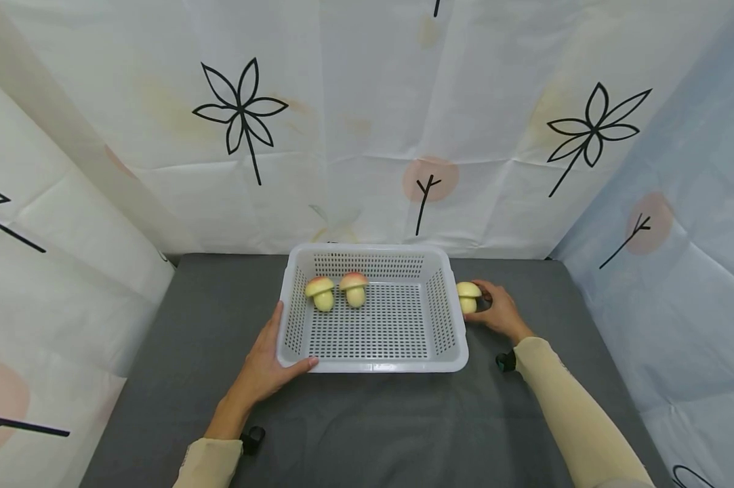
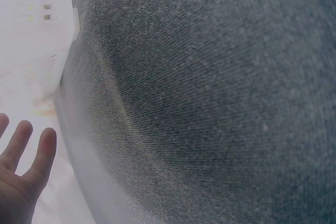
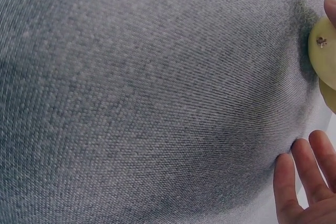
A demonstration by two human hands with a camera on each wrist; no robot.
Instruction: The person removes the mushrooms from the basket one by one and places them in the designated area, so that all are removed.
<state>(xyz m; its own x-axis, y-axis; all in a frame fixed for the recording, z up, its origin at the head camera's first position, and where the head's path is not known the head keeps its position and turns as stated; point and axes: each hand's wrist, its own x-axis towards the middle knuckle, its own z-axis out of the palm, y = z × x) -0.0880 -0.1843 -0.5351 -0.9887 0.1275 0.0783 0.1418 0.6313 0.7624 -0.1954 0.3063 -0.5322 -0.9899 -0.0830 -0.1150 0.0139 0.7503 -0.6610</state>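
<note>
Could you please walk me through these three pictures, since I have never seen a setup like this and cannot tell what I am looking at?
There is no machine here: a person works with two bare hands and wears three cameras. The wide picture comes from a head camera looking down at a dark grey cloth-covered table. The two close-ups come from cameras on each wrist, so they mostly show cloth and fingertips. On the table stands a white perforated plastic basket with two yellow toy mushrooms with reddish caps inside. The left hand rests on the basket's near left corner, thumb along the front rim. The right hand grips a third yellow toy mushroom, just outside the basket's right wall. Printed white sheets hang behind.
</note>
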